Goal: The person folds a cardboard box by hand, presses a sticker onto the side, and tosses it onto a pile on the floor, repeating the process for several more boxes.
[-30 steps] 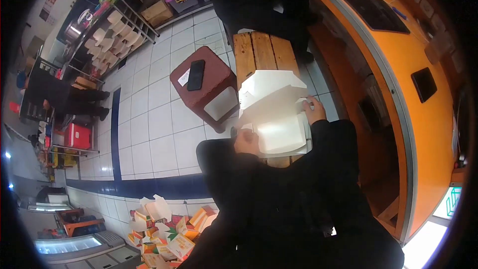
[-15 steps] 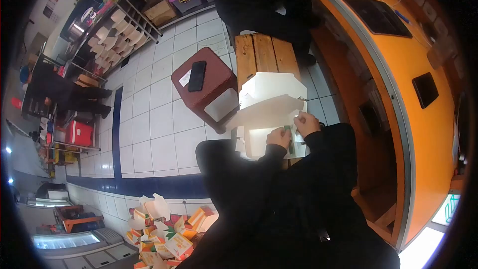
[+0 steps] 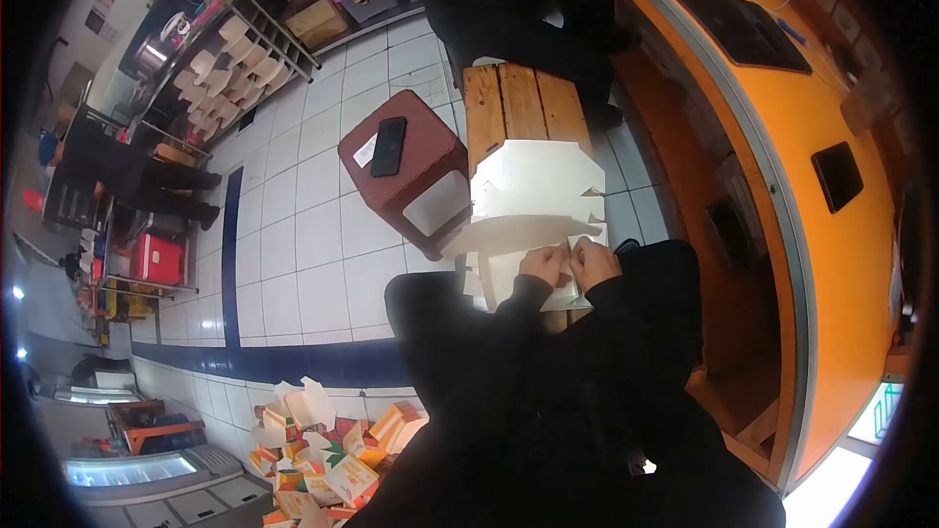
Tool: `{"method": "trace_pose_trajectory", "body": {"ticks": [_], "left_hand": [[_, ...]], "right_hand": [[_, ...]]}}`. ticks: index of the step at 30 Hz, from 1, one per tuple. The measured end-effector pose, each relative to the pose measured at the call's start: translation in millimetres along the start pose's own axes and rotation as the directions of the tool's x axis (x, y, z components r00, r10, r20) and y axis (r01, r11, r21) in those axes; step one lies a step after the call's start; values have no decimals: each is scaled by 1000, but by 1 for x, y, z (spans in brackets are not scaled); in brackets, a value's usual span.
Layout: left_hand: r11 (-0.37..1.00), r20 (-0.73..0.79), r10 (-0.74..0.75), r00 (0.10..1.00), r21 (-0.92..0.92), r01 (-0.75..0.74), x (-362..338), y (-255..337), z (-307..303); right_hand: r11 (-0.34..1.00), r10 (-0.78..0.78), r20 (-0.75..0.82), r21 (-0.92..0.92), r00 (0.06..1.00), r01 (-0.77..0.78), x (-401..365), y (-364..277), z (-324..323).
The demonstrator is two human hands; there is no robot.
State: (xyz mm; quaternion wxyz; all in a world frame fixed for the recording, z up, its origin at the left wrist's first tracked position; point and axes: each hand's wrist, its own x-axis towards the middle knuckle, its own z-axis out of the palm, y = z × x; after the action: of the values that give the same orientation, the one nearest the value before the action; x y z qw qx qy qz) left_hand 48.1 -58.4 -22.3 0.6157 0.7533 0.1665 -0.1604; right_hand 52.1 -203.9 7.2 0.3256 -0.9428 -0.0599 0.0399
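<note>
A stack of flat white cardboard box blanks (image 3: 533, 181) lies on a wooden bench (image 3: 514, 103) in front of me. My left hand (image 3: 544, 265) and my right hand (image 3: 594, 261) sit close together at the near edge of the top blank (image 3: 509, 230), fingers pinching its flaps. Both arms are in black sleeves. One panel of that blank is lifted and sticks out to the left over the floor.
A brown plastic stool (image 3: 406, 171) with a black phone (image 3: 387, 147) on it stands left of the bench. An orange counter (image 3: 782, 137) curves along the right. A person in black sits at the bench's far end (image 3: 509, 0). Folded colourful boxes (image 3: 333, 460) lie piled on the floor behind me.
My hands have come together from the blank's two sides to its near edge. The top blank has been folded, one panel now raised to the left.
</note>
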Motion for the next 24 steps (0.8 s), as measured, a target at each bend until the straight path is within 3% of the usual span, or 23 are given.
{"method": "trace_pose_trajectory", "body": {"ticks": [1, 2, 3, 4, 6, 7, 11, 16, 18, 23, 24], "left_hand": [[992, 62, -69, 996, -105, 76, -14, 14, -6], [974, -62, 216, 974, 78, -211, -25, 12, -15], [847, -126, 498, 858, 284, -450, -41, 7, -25], [805, -119, 535, 836, 372, -462, -64, 13, -41], [698, -73, 603, 794, 530, -481, -110, 31, -75], [659, -51, 568, 822, 627, -416, -126, 29, -88], [544, 44, 428, 903, 785, -296, -147, -1, -113], [529, 32, 377, 926, 813, -243, -112, -20, -101], [506, 66, 299, 952, 835, -217, -96, -29, -100], [534, -9, 390, 921, 817, -218, -98, -33, -107], [562, -59, 389, 920, 806, -186, -102, -28, -112]], "right_hand": [[1000, 1, 2, -1, 1000, -1, -4, -5, -7], [1000, 6, -11, 2, 1000, -6, -11, -15, -21], [1000, 12, -23, 6, 1000, -12, -18, -23, -34], [1000, 17, -21, 8, 1000, -17, -26, -30, -47], [977, -178, 234, -69, 956, 199, -40, -40, -66], [966, -178, 349, -115, 920, 231, -45, -38, -66], [895, -255, 341, -273, 905, 354, -58, -14, -26], [908, -110, 407, -331, 907, 259, -54, -8, -4], [898, -139, 376, -342, 916, 276, -53, -7, 1], [904, -110, 331, -360, 937, 232, -56, -15, -5], [914, -207, 233, -300, 950, 272, -61, -29, -22]]}}
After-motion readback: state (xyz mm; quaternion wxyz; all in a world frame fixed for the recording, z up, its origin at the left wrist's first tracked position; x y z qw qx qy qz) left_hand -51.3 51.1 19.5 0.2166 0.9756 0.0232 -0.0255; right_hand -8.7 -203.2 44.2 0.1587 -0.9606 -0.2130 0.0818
